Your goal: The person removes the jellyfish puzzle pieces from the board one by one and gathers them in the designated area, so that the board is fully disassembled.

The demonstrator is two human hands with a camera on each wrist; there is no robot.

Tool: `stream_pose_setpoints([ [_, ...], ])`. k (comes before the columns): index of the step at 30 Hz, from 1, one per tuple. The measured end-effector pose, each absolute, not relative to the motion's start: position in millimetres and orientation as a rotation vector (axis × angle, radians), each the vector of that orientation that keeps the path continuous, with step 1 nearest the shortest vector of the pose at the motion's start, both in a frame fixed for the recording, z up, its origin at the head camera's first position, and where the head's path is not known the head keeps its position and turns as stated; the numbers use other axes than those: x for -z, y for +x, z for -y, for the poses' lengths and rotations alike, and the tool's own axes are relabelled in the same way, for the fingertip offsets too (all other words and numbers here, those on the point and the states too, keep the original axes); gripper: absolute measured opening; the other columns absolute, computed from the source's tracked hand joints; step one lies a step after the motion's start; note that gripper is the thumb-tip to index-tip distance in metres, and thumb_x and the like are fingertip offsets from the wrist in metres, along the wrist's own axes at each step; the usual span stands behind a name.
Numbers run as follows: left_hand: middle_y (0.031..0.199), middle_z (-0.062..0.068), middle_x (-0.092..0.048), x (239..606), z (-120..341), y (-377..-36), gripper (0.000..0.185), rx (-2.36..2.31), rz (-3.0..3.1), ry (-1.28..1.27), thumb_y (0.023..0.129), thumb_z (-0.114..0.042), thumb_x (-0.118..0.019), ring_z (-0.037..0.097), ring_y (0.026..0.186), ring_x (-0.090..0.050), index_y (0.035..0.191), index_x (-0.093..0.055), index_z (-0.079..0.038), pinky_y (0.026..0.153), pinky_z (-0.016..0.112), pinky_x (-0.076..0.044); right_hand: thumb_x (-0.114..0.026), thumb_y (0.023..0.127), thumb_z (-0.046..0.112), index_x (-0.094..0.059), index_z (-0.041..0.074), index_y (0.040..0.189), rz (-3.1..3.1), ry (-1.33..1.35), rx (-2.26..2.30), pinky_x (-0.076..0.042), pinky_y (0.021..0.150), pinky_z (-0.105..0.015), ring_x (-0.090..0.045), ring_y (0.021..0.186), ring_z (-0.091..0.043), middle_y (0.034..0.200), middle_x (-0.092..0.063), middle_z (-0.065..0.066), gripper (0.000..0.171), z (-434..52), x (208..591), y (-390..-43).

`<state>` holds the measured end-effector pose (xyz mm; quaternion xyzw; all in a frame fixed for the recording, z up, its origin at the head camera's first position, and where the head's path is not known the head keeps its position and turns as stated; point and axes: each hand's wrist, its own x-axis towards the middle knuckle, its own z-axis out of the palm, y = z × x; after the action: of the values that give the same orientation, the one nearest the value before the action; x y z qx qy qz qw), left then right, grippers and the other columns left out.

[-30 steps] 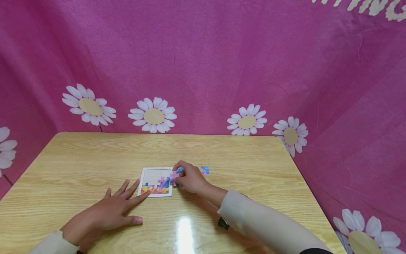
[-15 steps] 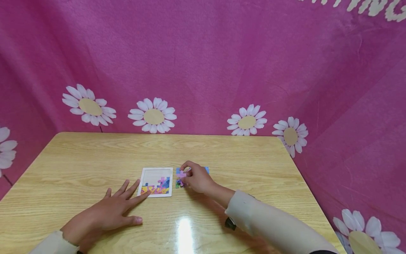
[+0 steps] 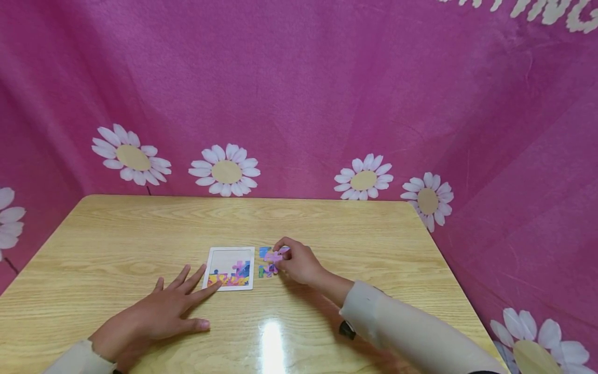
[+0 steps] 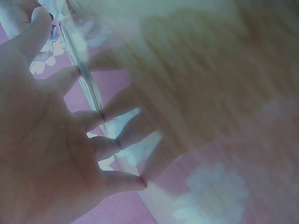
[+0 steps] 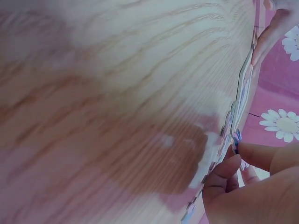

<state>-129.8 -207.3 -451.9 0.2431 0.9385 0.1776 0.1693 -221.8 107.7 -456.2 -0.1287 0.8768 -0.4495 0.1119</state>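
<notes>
In the head view a square puzzle tray [image 3: 232,249] with a white rim lies on the table, its lower part and right side filled with yellow, pink and blue pieces. My left hand [image 3: 161,306] is spread flat, fingertips on the tray's left edge and lower-left corner. To the tray's right, my right hand [image 3: 299,264] pinches a pink puzzle piece [image 3: 273,257] between thumb and fingers, just over other loose pieces. The right wrist view shows the piece [image 5: 236,141] edge-on at the fingertips. Part of the loose pieces is hidden behind that hand.
Loose puzzle pieces, one blue [image 3: 264,252] and one green [image 3: 261,271], lie right beside the tray. The wooden table [image 3: 154,228] reaches back to a pink cloth [image 3: 299,104] printed with white daisies.
My right hand has moved right, from the tray's right edge to over the loose pieces, still pinching the pink piece. The left hand and tray have stayed put.
</notes>
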Motion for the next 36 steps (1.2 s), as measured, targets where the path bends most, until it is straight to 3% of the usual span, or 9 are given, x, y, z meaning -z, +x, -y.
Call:
stream_pose_setpoints([
  [5,0.171,0.018,-0.016,451,207,-129,0.086,-0.515,-2.663,0.692,0.088,-0.074,-0.061,0.055,0.153,-0.009,0.161,-0.037,-0.035,0.102,0.089,-0.009,-0.072,0.092,-0.002,-0.065,0.009,0.111,-2.584,-0.362,1.305,-0.042,0.052,-0.022,-0.050,0.056,-0.010,0.069,-0.053,0.002,0.024,-114,459,-222],
  [13,0.171,0.018,-0.016,452,207,-129,0.086,-0.515,-2.671,0.691,0.088,-0.074,-0.061,0.055,0.153,-0.010,0.161,-0.038,-0.035,0.101,0.089,-0.010,-0.073,0.088,-0.005,-0.066,0.008,0.107,-2.634,-0.399,1.297,-0.036,0.052,-0.022,-0.044,0.055,-0.008,0.066,-0.047,0.004,0.024,-122,460,-222],
  [22,0.171,0.019,-0.018,452,207,-129,0.085,-0.503,-2.685,0.699,0.088,-0.074,-0.061,0.056,0.153,-0.011,0.160,-0.039,-0.034,0.101,0.089,-0.010,-0.072,0.092,-0.004,-0.065,0.007,0.111,-2.617,-0.408,1.264,-0.033,0.054,-0.024,-0.039,0.057,-0.011,0.069,-0.045,0.003,0.023,-126,461,-219],
  [29,0.171,0.017,-0.016,453,207,-129,0.085,-0.510,-2.678,0.691,0.088,-0.074,-0.061,0.055,0.153,-0.009,0.161,-0.037,-0.035,0.102,0.089,-0.009,-0.073,0.092,0.000,-0.067,0.007,0.112,-2.727,-0.478,1.158,-0.042,0.067,-0.028,-0.050,0.071,-0.012,0.077,-0.056,0.000,0.023,-127,464,-217],
  [36,0.171,0.017,-0.017,453,207,-130,0.085,-0.519,-2.671,0.683,0.088,-0.073,-0.062,0.055,0.154,-0.009,0.160,-0.038,-0.035,0.102,0.089,-0.009,-0.074,0.092,0.001,-0.069,0.005,0.114,-2.782,-0.507,1.089,-0.045,0.074,-0.030,-0.051,0.081,-0.016,0.088,-0.059,-0.003,0.023,-127,469,-216],
])
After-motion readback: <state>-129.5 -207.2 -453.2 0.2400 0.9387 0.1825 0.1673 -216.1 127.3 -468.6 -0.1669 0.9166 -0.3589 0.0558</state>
